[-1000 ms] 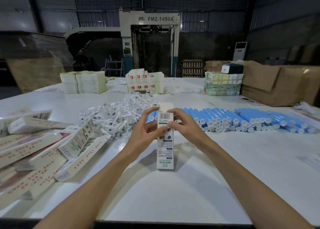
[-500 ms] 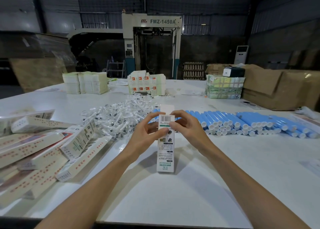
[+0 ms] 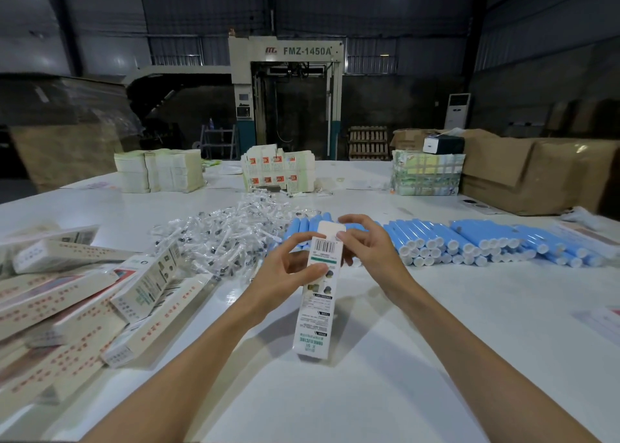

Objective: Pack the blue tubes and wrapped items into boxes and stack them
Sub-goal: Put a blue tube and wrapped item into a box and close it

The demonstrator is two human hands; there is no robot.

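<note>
Two hands meet at the far end of one box [image 3: 317, 295] in the head view. The left hand [image 3: 285, 268] has a closed grip on its upper side, and the right hand [image 3: 369, 251] pinches its top by the raised flap [image 3: 330, 230]. The box leans away from the person, foot on the tabletop [image 3: 436, 358], with tubes [image 3: 469, 241] beyond on the right. Tucking the flap looks next, and the pile [image 3: 67, 301] lies nearer the left hand.
</note>
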